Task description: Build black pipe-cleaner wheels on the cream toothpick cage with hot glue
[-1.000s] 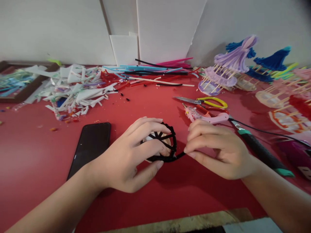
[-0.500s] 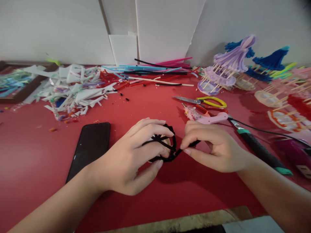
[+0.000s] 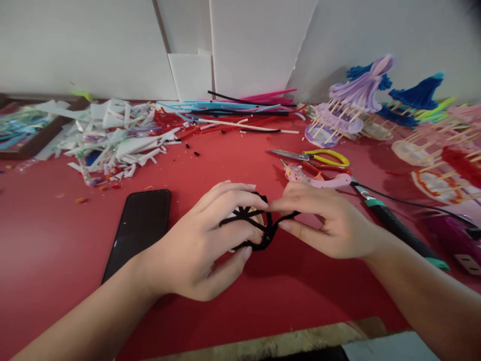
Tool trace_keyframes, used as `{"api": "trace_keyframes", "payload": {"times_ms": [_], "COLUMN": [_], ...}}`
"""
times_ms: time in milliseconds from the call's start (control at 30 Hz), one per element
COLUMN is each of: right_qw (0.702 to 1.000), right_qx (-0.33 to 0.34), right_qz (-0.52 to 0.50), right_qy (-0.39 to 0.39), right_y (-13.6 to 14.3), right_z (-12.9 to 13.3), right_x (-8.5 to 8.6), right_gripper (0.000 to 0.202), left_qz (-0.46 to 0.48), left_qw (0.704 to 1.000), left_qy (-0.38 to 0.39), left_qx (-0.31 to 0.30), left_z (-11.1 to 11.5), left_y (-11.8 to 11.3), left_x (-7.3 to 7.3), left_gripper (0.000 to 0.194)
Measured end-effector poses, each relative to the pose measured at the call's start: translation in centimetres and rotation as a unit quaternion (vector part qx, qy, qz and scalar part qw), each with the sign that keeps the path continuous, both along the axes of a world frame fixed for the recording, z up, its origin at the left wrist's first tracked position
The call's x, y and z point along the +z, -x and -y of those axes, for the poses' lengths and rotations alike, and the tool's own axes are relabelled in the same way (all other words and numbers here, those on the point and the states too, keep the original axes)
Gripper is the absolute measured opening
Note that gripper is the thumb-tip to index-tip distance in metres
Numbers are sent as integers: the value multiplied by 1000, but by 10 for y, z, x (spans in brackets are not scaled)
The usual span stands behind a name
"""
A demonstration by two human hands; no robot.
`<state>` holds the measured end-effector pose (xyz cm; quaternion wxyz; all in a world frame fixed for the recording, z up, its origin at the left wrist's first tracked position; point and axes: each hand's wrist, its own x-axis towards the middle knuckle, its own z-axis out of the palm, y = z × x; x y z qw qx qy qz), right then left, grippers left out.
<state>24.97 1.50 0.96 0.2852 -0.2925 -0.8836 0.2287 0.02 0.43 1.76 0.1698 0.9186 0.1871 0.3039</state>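
Note:
My left hand holds a small round frame of black pipe cleaner, fingers over its top and thumb at its near side. Black spokes cross in its middle, and a pale piece shows beneath them, partly hidden by my fingers. From the frame's right side a loose black pipe cleaner end sticks out. My right hand has this end between thumb and fingers. Its index fingertip reaches to the frame's rim, and the thumb tip touches the strand.
A black phone lies left. Beyond are white scraps and coloured pipe cleaners. Right of centre lie yellow-handled scissors, a pink glue gun with its cord, and a black-and-green-handled tool. Purple carousel-like models stand at the back right.
My right hand's index finger has lifted off the strand and stretched left to the frame's rim. The loose end has bent upward. My left hand has hardly moved.

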Motion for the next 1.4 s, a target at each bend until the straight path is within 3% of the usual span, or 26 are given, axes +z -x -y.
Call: {"api": "trace_keyframes", "payload": {"times_ms": [133, 333, 767, 1033, 1400], "right_qw": [1000, 1000, 995, 989, 988], "right_qx": [3, -1, -84, -127, -123], "right_qz": [5, 2, -18, -44, -77], "right_qy": [-23, 1, 45, 56, 59], "right_y": [0, -1, 14, 28, 32], "right_z": [-1, 1, 23, 31, 35], "right_x": [-2, -2, 6, 2, -1], "right_gripper": [33, 28, 17, 11, 16], "left_qz": [-4, -7, -40, -35, -8], "left_qw": [1000, 1000, 995, 989, 992], "left_qy": [-7, -15, -60, -100, -70], "left_qx": [2, 8, 71, 105, 108], "left_z": [0, 1, 3, 4, 3], "left_y": [0, 0, 1, -1, -2], "left_x": [2, 3, -4, -7, -5], "left_gripper": [21, 22, 29, 20, 15]}}
